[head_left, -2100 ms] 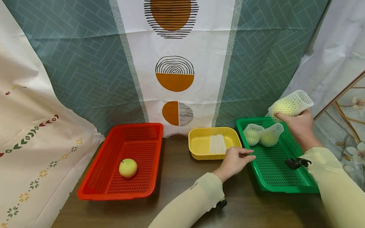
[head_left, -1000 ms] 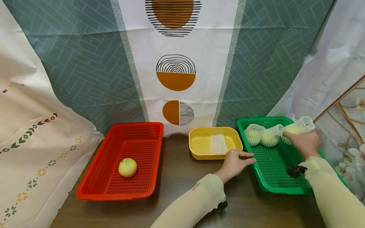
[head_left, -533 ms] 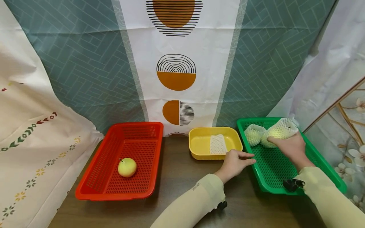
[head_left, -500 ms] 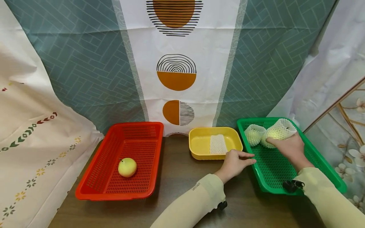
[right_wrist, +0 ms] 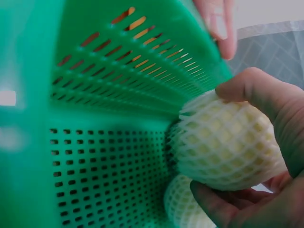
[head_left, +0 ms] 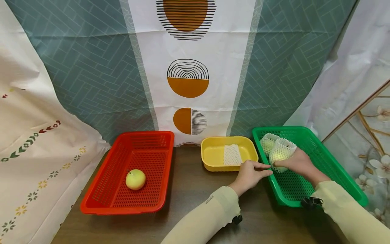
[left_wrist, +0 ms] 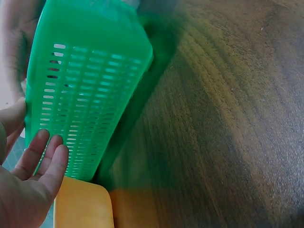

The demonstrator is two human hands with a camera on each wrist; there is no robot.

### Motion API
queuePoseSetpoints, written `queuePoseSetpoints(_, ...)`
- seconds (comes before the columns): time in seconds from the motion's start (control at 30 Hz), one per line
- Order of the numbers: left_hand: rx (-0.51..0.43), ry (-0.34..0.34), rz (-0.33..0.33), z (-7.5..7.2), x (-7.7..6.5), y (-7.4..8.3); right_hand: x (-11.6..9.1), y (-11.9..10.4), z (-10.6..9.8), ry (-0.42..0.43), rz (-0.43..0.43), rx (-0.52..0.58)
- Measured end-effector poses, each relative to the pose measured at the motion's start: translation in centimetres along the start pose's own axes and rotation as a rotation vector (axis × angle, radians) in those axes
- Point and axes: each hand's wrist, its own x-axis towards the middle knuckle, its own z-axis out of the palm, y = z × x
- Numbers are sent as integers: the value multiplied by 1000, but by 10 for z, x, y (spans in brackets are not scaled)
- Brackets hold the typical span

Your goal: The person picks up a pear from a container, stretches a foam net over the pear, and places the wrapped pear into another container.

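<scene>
My right hand (head_left: 297, 162) grips a round yellow pear in a white foam net (right_wrist: 228, 142), thumb on one side and fingers on the other, inside the green basket (head_left: 330, 166) by its left wall. Another netted pear (head_left: 268, 145) lies at the far left corner, partly covered by the held one. In the right wrist view, a netted pear (right_wrist: 187, 202) shows beneath the held pear. My left hand (head_left: 251, 174) is at the green basket's left rim, thumb near the top edge. Its fingers (left_wrist: 54, 166) lie loosely extended beside the outer wall.
A yellow tray (head_left: 211, 167) holding a flat white foam net (head_left: 232, 155) stands left of the green basket. Further left, a red basket (head_left: 166, 189) contains one bare yellow pear (head_left: 135, 179). All stand on a dark wooden table (head_left: 189, 203), with patterned cloth behind.
My right hand has lowered the netted pear into the green basket, then shifted it left toward the near-left wall. The left hand has stayed at the rim.
</scene>
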Motion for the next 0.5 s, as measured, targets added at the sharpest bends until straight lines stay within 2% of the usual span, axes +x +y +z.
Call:
queuePoseSetpoints(0.2,5,-5,-7,-2,0,0,10,2,7,-58,-7,-60)
queuePoseSetpoints(0.3,11,1,-14,-2,0,-1,14,4,10,-75,23,-99)
queuePoseSetpoints(0.5,0,13,-7,0,-1,1,19,4,14,-96,16,-177)
